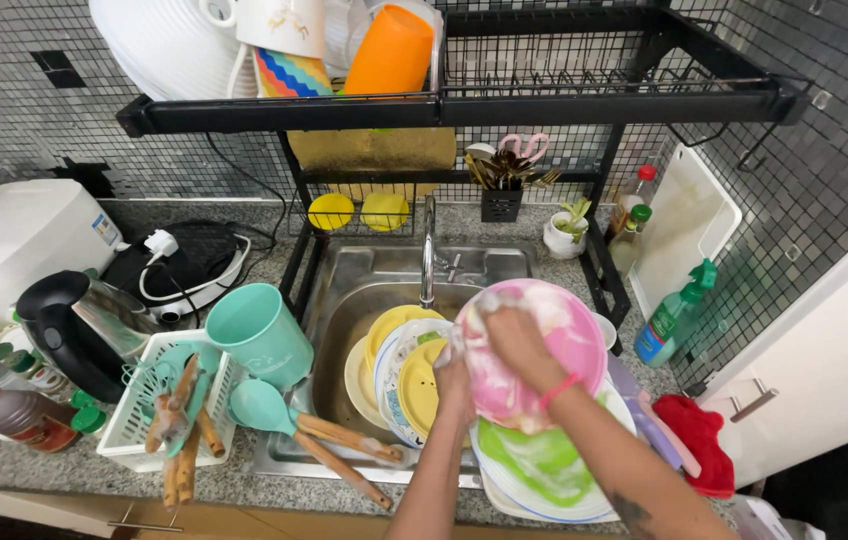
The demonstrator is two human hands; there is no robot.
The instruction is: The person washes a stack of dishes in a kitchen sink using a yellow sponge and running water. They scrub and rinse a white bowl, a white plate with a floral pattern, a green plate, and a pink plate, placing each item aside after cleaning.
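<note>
Scrub step, I'd judge: right hand [519,345] presses flat w/ foamy sponge on pink plate [534,350], held tilted just right of the tap [429,255]. Left hand [456,385] grips its lower-left rim. Next likely calls for rinsing under tap.

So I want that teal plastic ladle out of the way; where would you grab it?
Probably by the wooden handle of the teal plastic ladle, coming from the front counter edge: the handle points that way, lying free across the steel sink rim.
</note>
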